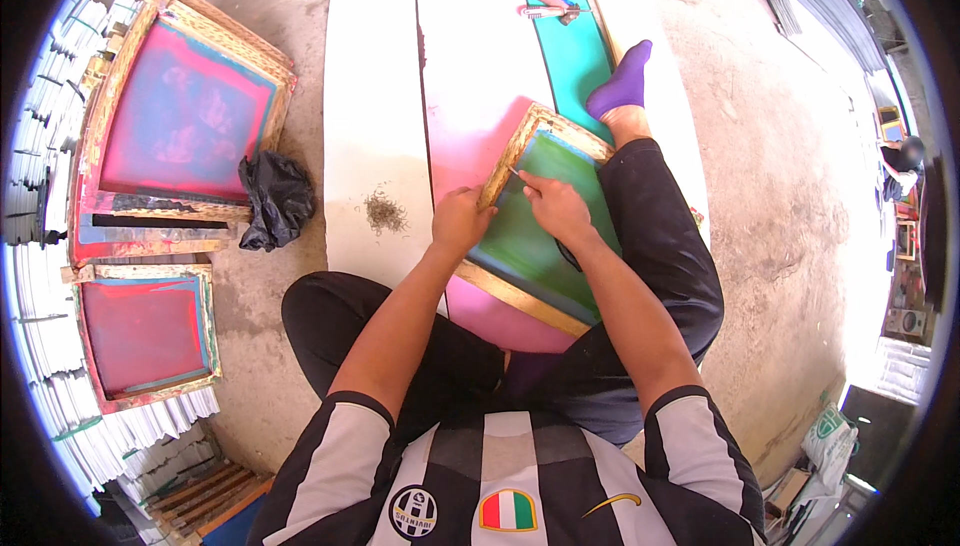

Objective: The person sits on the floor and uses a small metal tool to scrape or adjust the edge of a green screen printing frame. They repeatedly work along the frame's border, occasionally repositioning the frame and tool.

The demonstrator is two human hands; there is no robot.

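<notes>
A wooden screen-printing frame (521, 303) with green-stained mesh (535, 246) lies tilted across my lap and the board between my legs. My left hand (461, 220) is closed round the frame's left wooden bar, thumb toward the mesh. In the closed fingers of my right hand (556, 208) is a thin pointed tool (516, 173), its tip at the inner edge of that same bar. The tool's handle is mostly hidden by the hand. On the white board left of my left hand lies a small heap of thin bits (385, 212) that look like staples.
Two more stained frames, a large one (190, 111) and a smaller one (142, 334), lean at the left near white stacks. A black plastic bag (276, 200) sits beside them. Beyond my purple-socked foot (622, 81), several hand tools (548, 8) rest on a teal strip (570, 56).
</notes>
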